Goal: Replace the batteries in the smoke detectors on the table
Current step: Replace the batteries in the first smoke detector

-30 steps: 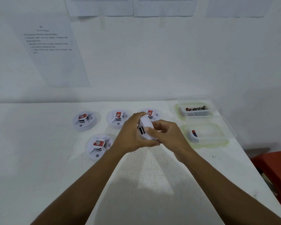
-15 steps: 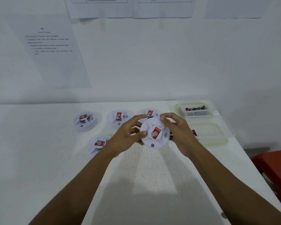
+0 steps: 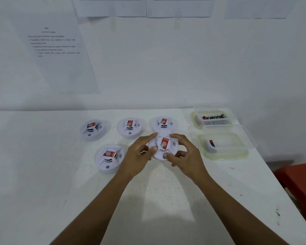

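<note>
Two hands grip one round white smoke detector point(image 3: 159, 153) between them: left hand point(image 3: 137, 156) curled on its left rim, right hand point(image 3: 186, 157) on its right, equally near. It lies face up, low at the table point(image 3: 42, 174), just before another detector point(image 3: 163, 123); its red label point(image 3: 164, 143) runs lengthwise away from the person.

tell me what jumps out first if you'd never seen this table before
The hands meeting mid-table stand out: the left hand and right hand grip the rim of a white smoke detector with a red label on top. Four more lie around it: a back row of three and a near-left detector. At the table's right edge sit two clear tubs, and the far tub holds batteries.
</note>
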`<state>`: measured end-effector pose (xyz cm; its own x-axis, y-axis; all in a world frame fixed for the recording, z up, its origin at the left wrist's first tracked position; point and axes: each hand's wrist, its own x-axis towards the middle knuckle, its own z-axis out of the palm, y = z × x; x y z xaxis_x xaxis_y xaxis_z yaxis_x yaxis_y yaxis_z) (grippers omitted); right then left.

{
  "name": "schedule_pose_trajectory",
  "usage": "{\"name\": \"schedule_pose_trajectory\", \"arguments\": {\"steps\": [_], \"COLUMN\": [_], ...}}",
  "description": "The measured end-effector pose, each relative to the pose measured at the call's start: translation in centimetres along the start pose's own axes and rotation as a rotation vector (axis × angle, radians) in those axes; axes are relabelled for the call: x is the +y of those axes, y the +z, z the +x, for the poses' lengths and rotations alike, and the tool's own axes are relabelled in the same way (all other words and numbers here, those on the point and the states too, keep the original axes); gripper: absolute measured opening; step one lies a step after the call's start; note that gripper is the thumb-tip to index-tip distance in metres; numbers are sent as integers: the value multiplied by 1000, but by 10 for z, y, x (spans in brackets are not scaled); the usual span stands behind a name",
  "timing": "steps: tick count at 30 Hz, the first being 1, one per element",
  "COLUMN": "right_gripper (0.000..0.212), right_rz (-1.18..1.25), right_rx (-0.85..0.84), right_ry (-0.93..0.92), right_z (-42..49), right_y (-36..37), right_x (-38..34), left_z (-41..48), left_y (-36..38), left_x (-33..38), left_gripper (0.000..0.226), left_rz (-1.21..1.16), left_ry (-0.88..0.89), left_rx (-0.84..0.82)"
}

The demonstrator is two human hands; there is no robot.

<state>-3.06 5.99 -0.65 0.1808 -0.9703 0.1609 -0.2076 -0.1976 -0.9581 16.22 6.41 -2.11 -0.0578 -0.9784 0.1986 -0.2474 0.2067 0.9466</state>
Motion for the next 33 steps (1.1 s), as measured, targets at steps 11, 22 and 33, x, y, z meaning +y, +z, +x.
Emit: {"name": "schedule_pose_trajectory", "arguments": {"steps": [11, 22, 33], "right_gripper": [56, 58, 57], "right_rz": [-71, -124, -135], "right_rx": [-9, 18, 35], "right_ry": [-77, -152, -184], "right_z": [0, -2, -3], "right_y": [-5, -2, 0], "right_x": [20, 32, 40], "left_z": [-1, -8, -9], "left_y": [11, 17, 20], "left_x": [-9, -23, -23], "left_gripper": [47, 50, 53], "left_rz": [108, 72, 62], "left_ry": [112, 73, 84], "left_rx": [14, 25, 45]}}
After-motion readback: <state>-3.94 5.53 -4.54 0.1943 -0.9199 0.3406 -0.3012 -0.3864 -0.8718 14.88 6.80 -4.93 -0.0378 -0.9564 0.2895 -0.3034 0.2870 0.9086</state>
